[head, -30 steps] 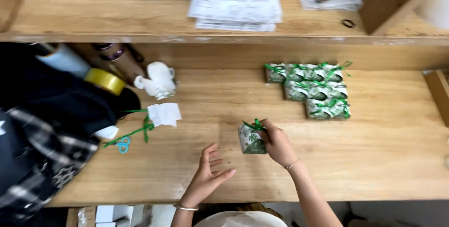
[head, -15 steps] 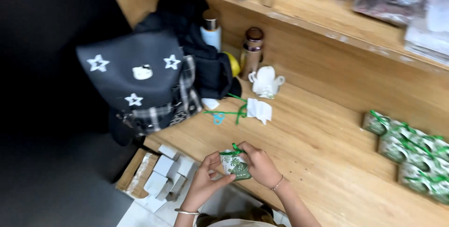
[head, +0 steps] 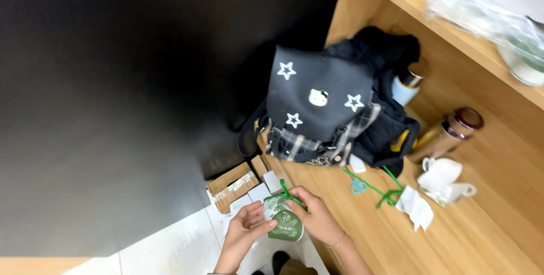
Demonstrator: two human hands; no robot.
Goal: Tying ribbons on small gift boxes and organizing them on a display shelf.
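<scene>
— So where is the little green-and-white gift box (head: 285, 222)?

— Off the wooden tabletop (head: 453, 241), held just past its edge between both hands. The left hand (head: 242, 231) cups one side with fingers curled against it; the right hand (head: 316, 214) closes over the top by the green ribbon (head: 289, 193).

— How would it handle?

— Probably light, thin card, easy to crush. Best taken by the flat sides, not the ribbon. Small blue scissors (head: 357, 185) and a black star-patterned backpack (head: 323, 108) lie nearby.

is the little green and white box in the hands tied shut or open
Tied shut: the small box, held by left hand and right hand, has its green ribbon knotted on top.
</scene>
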